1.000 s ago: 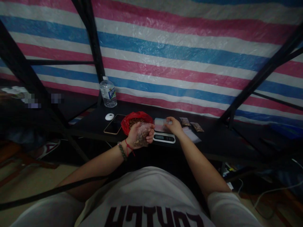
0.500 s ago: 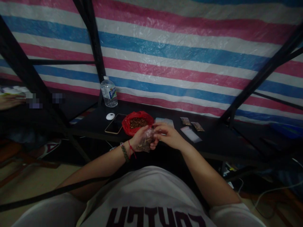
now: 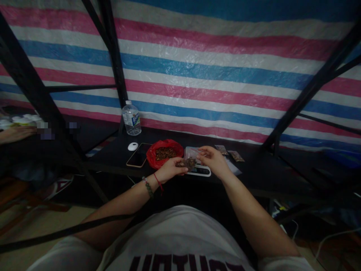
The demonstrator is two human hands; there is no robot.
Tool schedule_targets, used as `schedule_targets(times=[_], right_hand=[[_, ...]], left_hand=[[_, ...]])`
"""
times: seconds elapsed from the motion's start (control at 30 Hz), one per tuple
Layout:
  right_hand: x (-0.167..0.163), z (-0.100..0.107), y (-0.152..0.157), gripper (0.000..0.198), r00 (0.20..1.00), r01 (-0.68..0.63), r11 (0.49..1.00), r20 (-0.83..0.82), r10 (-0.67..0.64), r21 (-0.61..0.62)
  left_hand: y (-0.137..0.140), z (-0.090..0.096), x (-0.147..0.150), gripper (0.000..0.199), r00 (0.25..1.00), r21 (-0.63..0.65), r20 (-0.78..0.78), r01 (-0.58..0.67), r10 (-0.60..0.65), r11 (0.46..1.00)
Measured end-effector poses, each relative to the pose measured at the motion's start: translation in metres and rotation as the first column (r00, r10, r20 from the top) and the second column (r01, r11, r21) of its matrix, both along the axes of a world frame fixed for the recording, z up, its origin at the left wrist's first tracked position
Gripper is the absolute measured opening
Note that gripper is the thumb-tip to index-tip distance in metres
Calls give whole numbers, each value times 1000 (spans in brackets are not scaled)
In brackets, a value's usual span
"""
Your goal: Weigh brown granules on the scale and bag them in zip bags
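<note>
Between my hands is a small clear plastic bag (image 3: 190, 162) with brown, dried-looking pieces in its lower part. My left hand (image 3: 171, 169) grips the filled end, thumb on top. At the bag's upper edge, the fingertips of my right hand (image 3: 213, 161) are pinched together. Right behind and below the bag lies a white kitchen scale (image 3: 203, 171) with a dark display, partly hidden by my hands. An open red plastic bag (image 3: 152, 155) full of brown pieces sits just beyond my left hand.
Two small filled bags (image 3: 236, 156) and a flat clear bag (image 3: 232, 166) lie right of my right hand. A phone (image 3: 139, 155), a white mouse (image 3: 132, 146) and a plastic bottle (image 3: 132, 122) stand left. Black metal posts (image 3: 115, 67) frame the table. Another person's hand (image 3: 19, 133) is far left.
The small bag has gone from upright in my left hand to tilted over the scale. My right hand has moved slightly right and now pinches its upper edge. The scale's display has come into view.
</note>
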State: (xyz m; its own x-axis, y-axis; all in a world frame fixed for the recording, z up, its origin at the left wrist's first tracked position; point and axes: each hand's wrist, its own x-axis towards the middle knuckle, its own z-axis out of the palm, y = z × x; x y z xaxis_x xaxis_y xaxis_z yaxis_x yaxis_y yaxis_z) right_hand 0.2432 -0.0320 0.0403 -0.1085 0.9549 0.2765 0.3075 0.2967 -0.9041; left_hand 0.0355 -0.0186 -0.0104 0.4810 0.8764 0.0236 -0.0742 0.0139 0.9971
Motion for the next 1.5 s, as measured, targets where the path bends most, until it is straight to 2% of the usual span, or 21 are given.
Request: schedule_targets(times=[0.1,0.17,0.27,0.4,0.63,0.8,0.87,1.0,1.17,1.37,1.5], right_hand=[[-5,-3,2,32,998,-57,995,-29,55,-83],[-4,-6,2,27,996,-93,994,-6,92,-60],[-1,-9,4,27,997,-64,998,-32,64,8],[2,-12,7,28,994,-21,1000,-108,22,13],[-8,-11,5,29,974,-131,991,-187,125,-20],[-7,-17,9,23,984,-123,992,-127,122,1],[-6,-20,10,22,987,-130,992,-93,130,5],[-7,-22,10,21,988,-152,988,-23,152,6],[-11,-24,10,23,998,-46,997,-35,48,64],[-10,-29,14,24,998,-22,994,-62,29,107],[-11,-28,12,23,999,-3,992,-48,9,125]], left_hand=[[-3,0,1,48,998,-28,55,-19,20,999],[-6,1,1,46,998,-71,52,38,-35,997],[-8,3,1,45,995,-116,52,96,-90,989],[-5,0,2,44,998,-126,43,46,-41,991],[-2,-3,2,35,999,-1,-36,35,-35,999],[-2,0,2,34,993,87,-102,69,-60,994],[-3,3,2,37,995,119,-83,68,-58,991],[-5,6,1,34,996,224,-4,-85,88,971],[-3,8,-3,28,967,326,-43,-223,250,919],[-1,11,-4,26,933,289,111,-360,343,887],[0,10,-4,25,924,263,169,-378,344,888]])
